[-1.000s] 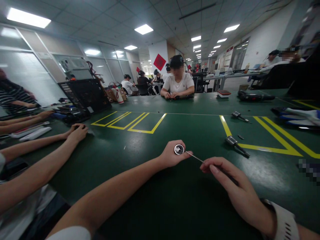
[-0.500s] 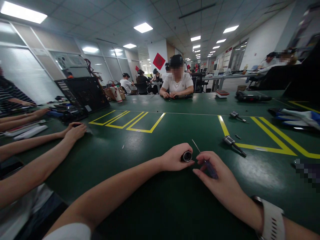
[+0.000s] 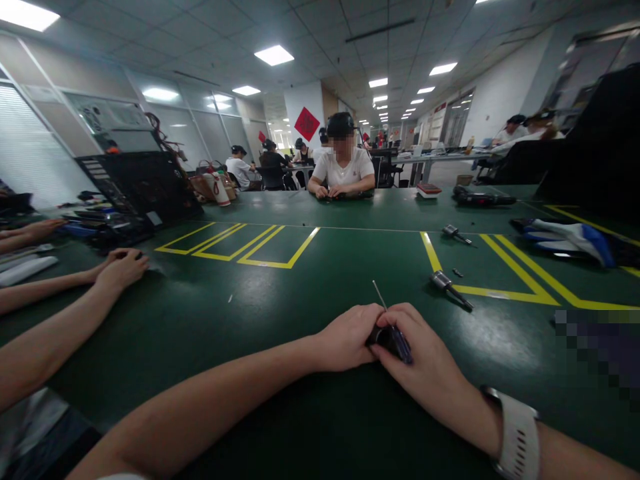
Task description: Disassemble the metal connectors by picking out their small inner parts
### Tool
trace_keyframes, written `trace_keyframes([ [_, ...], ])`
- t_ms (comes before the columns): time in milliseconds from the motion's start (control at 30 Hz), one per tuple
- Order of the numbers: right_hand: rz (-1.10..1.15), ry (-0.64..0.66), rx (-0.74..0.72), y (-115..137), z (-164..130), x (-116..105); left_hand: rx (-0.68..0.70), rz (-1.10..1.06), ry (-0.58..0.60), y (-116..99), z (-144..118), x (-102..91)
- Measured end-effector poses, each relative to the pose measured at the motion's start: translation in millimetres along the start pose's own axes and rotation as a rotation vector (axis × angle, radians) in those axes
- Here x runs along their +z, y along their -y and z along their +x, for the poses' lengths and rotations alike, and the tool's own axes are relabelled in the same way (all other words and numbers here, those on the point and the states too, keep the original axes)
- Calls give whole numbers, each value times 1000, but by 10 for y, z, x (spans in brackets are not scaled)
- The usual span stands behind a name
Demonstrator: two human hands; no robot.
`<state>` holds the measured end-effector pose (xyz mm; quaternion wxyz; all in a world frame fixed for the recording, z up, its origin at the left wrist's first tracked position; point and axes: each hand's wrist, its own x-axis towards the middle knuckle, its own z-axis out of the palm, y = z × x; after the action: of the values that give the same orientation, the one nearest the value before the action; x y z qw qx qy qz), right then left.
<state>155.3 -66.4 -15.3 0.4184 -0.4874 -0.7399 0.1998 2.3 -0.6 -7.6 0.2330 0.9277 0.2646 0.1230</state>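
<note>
My left hand [image 3: 347, 337] rests on the green table [image 3: 280, 320] and grips a small dark cylindrical part [image 3: 379, 337], mostly hidden between my fingers. My right hand [image 3: 425, 363] meets it from the right and holds a thin screwdriver [image 3: 393, 327] with a blue handle; its metal shaft points up and away from me. The fingers of both hands touch around the part. A white watch sits on my right wrist.
Two metal tools [image 3: 447, 287] [image 3: 455, 233] and a small bit lie near yellow floor-tape lines [image 3: 500, 267] at right. A co-worker's hands [image 3: 117, 267] rest on the table at left by a black case [image 3: 135, 193]. A person [image 3: 343, 167] sits across.
My left hand has lowered the cylindrical part to the table and turned it away. My right hand closed in on it, the screwdriver shaft swinging from pointing at the part to pointing up.
</note>
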Motion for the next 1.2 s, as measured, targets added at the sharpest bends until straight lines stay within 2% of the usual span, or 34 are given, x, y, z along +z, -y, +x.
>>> trace_keyframes([
  [100,-25,-5,-28,-3,27,-38,14,-1,-39,3,-1,11],
  [200,-49,-92,-4,-3,90,-169,41,8,-252,33,-12,31],
  [300,-51,-241,123,-39,199,-405,-35,7,-485,83,-27,40],
  [367,-88,-377,255,-128,299,-597,-94,-17,-520,108,-24,36],
  [433,-214,-522,401,-286,411,-789,-114,-49,-479,113,6,28],
  [500,-266,-618,467,-501,517,-960,-103,-73,-402,97,79,20],
  [600,-353,-701,553,-860,633,-1145,-64,-86,-278,55,300,17],
  [733,-431,-745,719,-1259,710,-1225,-45,-94,-196,20,760,23],
  [833,-477,-750,794,-1447,721,-1201,44,-38,-145,17,1120,40],
  [967,-502,-715,821,-1544,688,-1165,90,64,-6,19,1487,113],
  [1067,-520,-730,778,-1501,671,-1149,118,120,82,26,1635,191],
  [1133,-539,-750,704,-1426,676,-1126,120,128,69,41,1655,234],
  [1200,-547,-725,605,-1334,694,-1081,120,101,7,67,1606,258],
])
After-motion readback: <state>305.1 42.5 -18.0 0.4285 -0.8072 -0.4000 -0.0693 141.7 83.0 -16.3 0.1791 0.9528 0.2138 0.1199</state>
